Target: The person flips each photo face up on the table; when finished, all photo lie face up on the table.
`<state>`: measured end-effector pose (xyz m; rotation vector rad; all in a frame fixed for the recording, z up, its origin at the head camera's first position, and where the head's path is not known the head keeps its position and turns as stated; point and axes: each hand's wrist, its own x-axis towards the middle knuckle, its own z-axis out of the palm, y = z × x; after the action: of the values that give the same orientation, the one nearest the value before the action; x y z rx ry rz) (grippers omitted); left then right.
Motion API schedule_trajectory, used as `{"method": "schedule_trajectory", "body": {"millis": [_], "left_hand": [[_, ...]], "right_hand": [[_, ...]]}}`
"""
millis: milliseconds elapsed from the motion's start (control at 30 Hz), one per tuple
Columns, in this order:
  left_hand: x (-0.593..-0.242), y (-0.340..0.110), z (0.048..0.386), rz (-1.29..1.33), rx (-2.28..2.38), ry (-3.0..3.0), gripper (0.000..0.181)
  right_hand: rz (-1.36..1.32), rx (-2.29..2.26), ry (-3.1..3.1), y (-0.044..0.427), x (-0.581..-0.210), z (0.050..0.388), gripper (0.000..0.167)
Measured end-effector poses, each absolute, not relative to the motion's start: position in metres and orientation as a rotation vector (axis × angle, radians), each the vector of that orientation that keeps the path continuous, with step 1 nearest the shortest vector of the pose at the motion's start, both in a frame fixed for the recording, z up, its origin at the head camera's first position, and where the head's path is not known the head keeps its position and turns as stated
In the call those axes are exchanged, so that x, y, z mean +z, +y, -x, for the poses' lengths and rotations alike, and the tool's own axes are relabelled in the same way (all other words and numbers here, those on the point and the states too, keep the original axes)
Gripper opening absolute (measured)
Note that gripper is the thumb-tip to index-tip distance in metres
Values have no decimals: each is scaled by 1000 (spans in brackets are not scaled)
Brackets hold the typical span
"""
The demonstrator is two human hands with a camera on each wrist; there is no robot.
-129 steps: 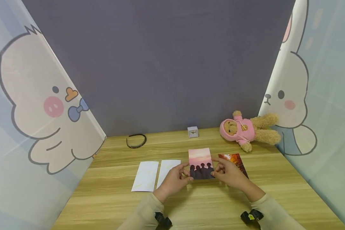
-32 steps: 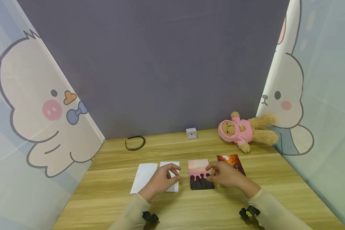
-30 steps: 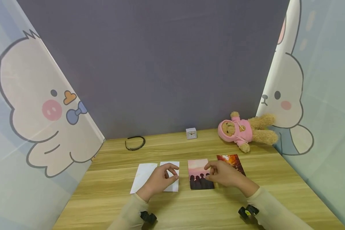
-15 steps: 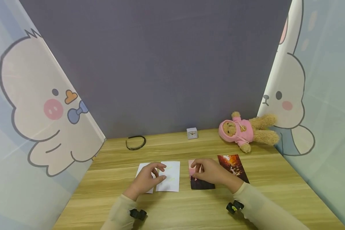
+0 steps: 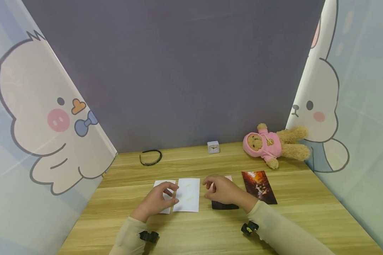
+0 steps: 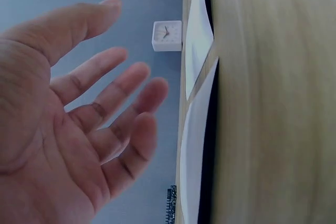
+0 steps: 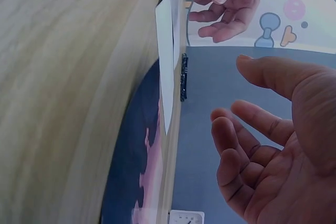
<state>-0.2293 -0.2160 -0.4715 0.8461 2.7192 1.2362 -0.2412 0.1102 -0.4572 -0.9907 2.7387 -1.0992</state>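
Observation:
Four flat sheets lie in a row on the wooden table. My left hand (image 5: 156,201) hovers over the leftmost white sheet (image 5: 166,209), fingers loosely bent and holding nothing. Beside it lies a second white sheet (image 5: 188,194) with faint yellow marks. My right hand (image 5: 225,191), also empty and relaxed, is above the pink and dark picture (image 5: 225,206), covering much of it. The red and dark picture (image 5: 259,187) lies to its right. In the left wrist view the palm and spread fingers (image 6: 131,129) show; in the right wrist view, the curved fingers (image 7: 231,145) touch nothing.
At the back of the table (image 5: 191,233) are a black headband (image 5: 151,163), a small white clock (image 5: 213,147) and a plush bear (image 5: 271,143) in a pink hoodie. A grey wall (image 5: 178,78) stands behind; printed cartoon panels flank both sides.
Both hands released the pink and dark picture, which now lies lower on the table. They then moved left above the sheets, uncovering the second white sheet and the red picture.

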Motion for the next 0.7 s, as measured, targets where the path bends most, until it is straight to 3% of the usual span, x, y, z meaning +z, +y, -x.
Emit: {"method": "schedule_trajectory", "body": {"millis": [700], "left_hand": [[-474, -221, 230, -873, 1096, 2670, 49]], "right_hand": [[1016, -788, 2814, 73, -463, 235, 57]]}}
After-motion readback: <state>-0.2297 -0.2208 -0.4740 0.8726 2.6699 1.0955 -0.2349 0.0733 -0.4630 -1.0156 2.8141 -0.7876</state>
